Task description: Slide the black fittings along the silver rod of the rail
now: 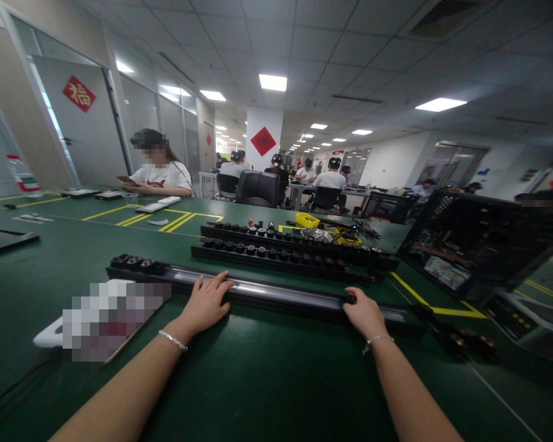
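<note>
A long black rail housing [276, 293], shaped like a power strip, lies across the green table before me. Several black socket modules [141, 263] sit in its left end; its middle is a bare shiny channel. My left hand [207, 299] rests on the channel left of centre, fingers spread and touching the rail. Towards the right, my right hand [364, 310] has thumb and fingers closed around a small black piece [351, 299], seemingly a socket module, at the channel. My fingers partly cover that piece.
Behind lie two more black rails [267, 253] filled with sockets. A yellow bin [307, 220] stands farther back. At right are an open black computer case [461, 245] and a boxy device [529, 319]. A blurred white item [105, 319] lies left. A person [159, 169] sits across, holding a phone.
</note>
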### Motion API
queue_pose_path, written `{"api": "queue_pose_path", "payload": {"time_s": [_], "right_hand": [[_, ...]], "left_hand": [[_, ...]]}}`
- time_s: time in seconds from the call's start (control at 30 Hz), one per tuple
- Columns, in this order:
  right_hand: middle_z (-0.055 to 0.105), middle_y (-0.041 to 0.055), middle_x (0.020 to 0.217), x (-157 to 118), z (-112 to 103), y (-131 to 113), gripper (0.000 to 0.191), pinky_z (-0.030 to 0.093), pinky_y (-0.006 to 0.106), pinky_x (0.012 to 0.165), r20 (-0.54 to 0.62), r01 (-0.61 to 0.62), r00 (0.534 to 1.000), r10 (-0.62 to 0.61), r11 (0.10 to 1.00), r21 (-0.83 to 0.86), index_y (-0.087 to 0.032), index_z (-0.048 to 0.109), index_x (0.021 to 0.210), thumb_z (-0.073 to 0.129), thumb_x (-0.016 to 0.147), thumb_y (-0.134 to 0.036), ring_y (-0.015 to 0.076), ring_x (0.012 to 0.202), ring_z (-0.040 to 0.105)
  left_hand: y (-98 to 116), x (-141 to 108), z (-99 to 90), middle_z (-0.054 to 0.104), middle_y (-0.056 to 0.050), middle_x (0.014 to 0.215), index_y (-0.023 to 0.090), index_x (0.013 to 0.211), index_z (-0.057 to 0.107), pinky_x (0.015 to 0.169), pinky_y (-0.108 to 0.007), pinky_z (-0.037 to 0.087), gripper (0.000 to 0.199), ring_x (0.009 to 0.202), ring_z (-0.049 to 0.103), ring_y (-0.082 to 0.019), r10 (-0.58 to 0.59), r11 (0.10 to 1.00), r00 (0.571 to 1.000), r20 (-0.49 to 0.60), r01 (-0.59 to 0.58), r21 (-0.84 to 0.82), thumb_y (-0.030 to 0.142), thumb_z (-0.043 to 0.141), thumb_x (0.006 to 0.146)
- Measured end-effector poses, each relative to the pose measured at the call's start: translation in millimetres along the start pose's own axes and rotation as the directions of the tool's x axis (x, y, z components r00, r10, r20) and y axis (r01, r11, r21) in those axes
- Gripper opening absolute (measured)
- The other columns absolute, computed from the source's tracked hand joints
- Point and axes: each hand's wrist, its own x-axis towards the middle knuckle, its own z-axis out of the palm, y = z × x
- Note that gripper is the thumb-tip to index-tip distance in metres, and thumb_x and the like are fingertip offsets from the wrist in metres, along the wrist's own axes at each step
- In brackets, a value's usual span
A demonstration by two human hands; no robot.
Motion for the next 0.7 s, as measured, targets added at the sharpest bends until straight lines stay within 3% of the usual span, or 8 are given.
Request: {"api": "queue_pose_path", "payload": {"time_s": [0.7], "right_hand": [[0.06, 0.0084, 0.114, 4.7, 2.4, 9.1, 0.051, 0.043, 0.035, 0.084, -0.008, 0.013, 1.0, -0.012, 0.999, 0.039, -0.022, 0.053, 0.119, 0.044, 0.069, -0.023, 0.0247, 0.103, 0.056]], "left_hand": [[1.4, 0.3, -0.8, 0.039, -0.008, 0.142, 0.026, 0.121, 0.051, 0.108, -0.053, 0.015, 0.047, 0.125, 0.041, -0.026, -0.004, 1.0, 1.0, 0.0, 0.004, -0.005, 0.027, 0.049, 0.074]]}}
